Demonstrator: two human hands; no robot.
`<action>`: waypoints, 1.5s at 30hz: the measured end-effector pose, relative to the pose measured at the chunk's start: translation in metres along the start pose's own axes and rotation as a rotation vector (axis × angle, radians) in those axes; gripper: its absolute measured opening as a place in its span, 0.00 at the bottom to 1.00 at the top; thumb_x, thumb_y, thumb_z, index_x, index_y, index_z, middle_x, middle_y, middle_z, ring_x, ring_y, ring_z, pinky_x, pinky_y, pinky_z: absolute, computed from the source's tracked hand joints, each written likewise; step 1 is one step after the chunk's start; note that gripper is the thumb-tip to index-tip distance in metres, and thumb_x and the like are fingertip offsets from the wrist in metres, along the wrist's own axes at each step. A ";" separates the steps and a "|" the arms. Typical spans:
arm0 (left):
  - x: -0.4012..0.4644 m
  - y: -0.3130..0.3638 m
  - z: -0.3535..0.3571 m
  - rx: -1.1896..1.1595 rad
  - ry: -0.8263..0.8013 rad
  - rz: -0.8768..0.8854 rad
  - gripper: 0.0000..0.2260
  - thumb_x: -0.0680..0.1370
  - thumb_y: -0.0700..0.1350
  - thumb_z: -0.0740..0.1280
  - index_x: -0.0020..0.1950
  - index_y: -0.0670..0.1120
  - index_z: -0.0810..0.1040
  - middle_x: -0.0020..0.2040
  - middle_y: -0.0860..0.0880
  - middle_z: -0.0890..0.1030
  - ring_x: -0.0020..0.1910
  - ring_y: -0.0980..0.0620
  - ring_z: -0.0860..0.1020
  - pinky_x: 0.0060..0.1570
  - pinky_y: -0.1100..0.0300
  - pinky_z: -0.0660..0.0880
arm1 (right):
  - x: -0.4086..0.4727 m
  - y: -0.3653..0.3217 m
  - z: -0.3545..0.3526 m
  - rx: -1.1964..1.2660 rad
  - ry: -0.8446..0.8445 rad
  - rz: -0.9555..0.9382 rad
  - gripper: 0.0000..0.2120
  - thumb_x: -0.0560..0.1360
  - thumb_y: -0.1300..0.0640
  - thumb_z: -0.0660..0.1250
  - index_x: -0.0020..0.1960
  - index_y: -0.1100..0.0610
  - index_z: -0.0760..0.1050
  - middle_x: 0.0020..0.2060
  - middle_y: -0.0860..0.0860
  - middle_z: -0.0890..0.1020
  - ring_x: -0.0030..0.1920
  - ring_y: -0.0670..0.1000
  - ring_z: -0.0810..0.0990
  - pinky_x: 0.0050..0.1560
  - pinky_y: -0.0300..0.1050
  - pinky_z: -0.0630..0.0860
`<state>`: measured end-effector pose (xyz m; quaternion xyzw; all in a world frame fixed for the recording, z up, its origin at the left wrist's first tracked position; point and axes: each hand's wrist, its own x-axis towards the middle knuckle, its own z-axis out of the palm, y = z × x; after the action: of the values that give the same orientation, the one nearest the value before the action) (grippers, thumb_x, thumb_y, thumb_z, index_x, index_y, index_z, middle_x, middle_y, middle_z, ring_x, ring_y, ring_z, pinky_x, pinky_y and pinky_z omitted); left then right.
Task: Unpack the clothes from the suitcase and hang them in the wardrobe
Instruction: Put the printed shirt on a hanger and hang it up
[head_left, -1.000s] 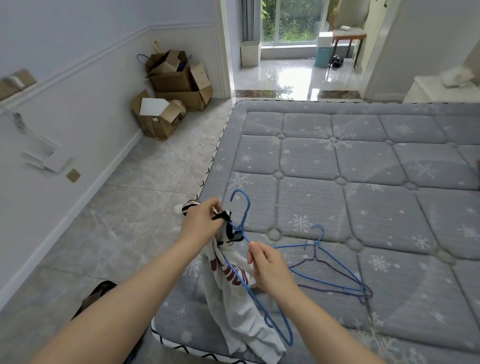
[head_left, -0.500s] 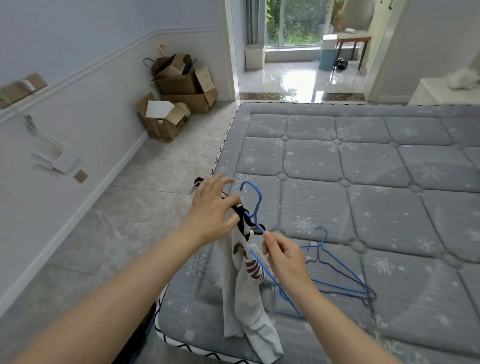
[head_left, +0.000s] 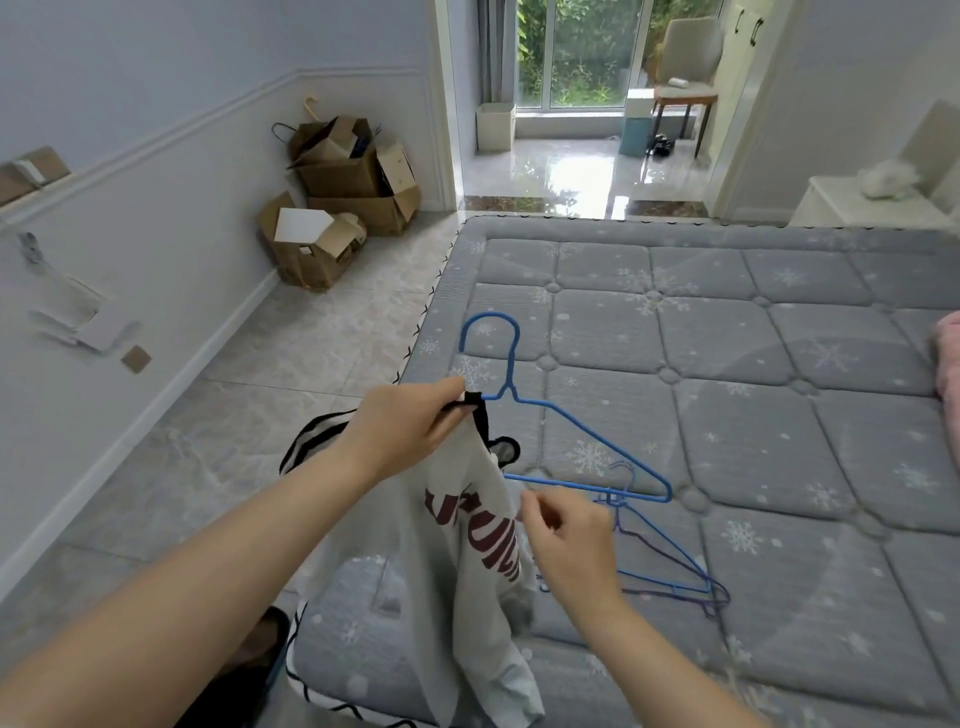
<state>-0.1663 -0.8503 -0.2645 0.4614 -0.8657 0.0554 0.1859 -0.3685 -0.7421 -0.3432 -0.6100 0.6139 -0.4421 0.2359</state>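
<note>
One white T-shirt (head_left: 467, 561), dark red lettering, black collar trim, hanging limp over the mattress (head_left: 727, 364) edge. Left hand (head_left: 410, 431) pinches its collar at the blue hanger (head_left: 566, 415), whose long axis runs rightward and toward the person. Right hand (head_left: 571, 535), nearer the hanger's bottom bar, fingers curled just below it; contact apparently absent. Spare hangers (head_left: 670, 566) beside.

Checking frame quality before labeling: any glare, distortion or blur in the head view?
Head view: strong glare on the glossy floor past the doorway, lit from the window; wide-angle bending curves the wall rail; mild softness on the right hand; blue hanger and mattress read sharp.
</note>
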 end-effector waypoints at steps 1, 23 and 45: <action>0.001 0.004 -0.003 -0.007 0.016 0.009 0.12 0.80 0.57 0.57 0.40 0.52 0.63 0.27 0.55 0.65 0.24 0.52 0.65 0.23 0.64 0.53 | 0.001 0.005 0.008 0.019 -0.060 0.183 0.13 0.78 0.53 0.65 0.36 0.55 0.77 0.31 0.48 0.80 0.34 0.46 0.77 0.38 0.47 0.74; -0.008 0.011 -0.026 -0.233 -0.047 -0.011 0.11 0.79 0.61 0.54 0.40 0.59 0.59 0.27 0.53 0.67 0.27 0.52 0.66 0.27 0.58 0.62 | 0.059 0.071 -0.025 1.312 0.174 1.233 0.08 0.81 0.67 0.58 0.46 0.67 0.75 0.30 0.60 0.83 0.33 0.55 0.84 0.27 0.45 0.81; -0.027 -0.010 0.008 0.017 0.028 -0.028 0.14 0.80 0.58 0.52 0.43 0.49 0.67 0.28 0.50 0.74 0.27 0.45 0.74 0.25 0.56 0.69 | 0.061 0.064 -0.096 0.263 0.255 0.809 0.05 0.60 0.50 0.70 0.36 0.49 0.78 0.35 0.55 0.82 0.37 0.59 0.80 0.41 0.55 0.81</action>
<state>-0.1473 -0.8373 -0.2828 0.4741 -0.8561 0.0666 0.1948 -0.4913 -0.7846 -0.3336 -0.2259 0.7658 -0.4604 0.3880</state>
